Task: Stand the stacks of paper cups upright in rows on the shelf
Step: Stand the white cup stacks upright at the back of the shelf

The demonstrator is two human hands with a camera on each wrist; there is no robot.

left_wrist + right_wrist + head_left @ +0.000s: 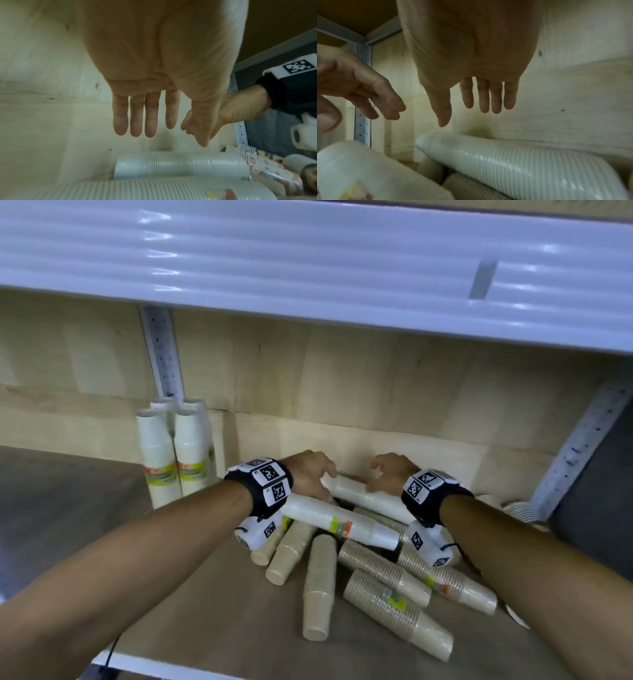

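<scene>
A white stack of cups lies on its side at the back of the pile. My left hand hovers over its left end with fingers straight, holding nothing. My right hand hangs open just above its middle. A second white stack with a coloured label lies in front of it. Several brown stacks lie on their sides on the shelf board. Several white stacks stand upright at the back left.
The upper white shelf overhangs closely above. Perforated metal uprights flank the bay, with a plywood back wall. More stacked items lie at the far right. Bare board lies left of the pile.
</scene>
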